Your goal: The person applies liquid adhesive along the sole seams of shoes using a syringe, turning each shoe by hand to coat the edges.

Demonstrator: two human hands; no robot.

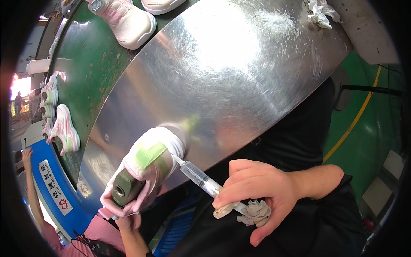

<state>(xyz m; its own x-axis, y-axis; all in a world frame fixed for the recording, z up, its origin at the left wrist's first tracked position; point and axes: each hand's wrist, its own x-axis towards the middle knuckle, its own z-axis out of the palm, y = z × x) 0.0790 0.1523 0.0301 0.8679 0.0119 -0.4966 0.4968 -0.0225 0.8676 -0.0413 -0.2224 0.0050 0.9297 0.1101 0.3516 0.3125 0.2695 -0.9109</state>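
A pink and white sneaker (143, 160) with a light green patch is tilted over the near left edge of the metal table. Inside its opening sits a dark green shoe last (125, 187) with a round hole. My left hand (129, 221) grips the sneaker by its heel end, fingers partly hidden behind it. My right hand (261, 188) is closed around a clear syringe (200, 178). The syringe's thin tip reaches the seam between the sneaker's upper and its white sole. Crumpled whitish tissue (255, 213) is bunched in the same hand, by the syringe's rear end.
The shiny metal table (171, 81) borders a green conveyor belt (92, 55). Light pink sneakers (124, 25) stand on the belt, with more shoes (63, 128) farther left. Crumpled tissue (321, 13) lies at the far right. A person in a pink shirt (105, 233) is at the lower left.
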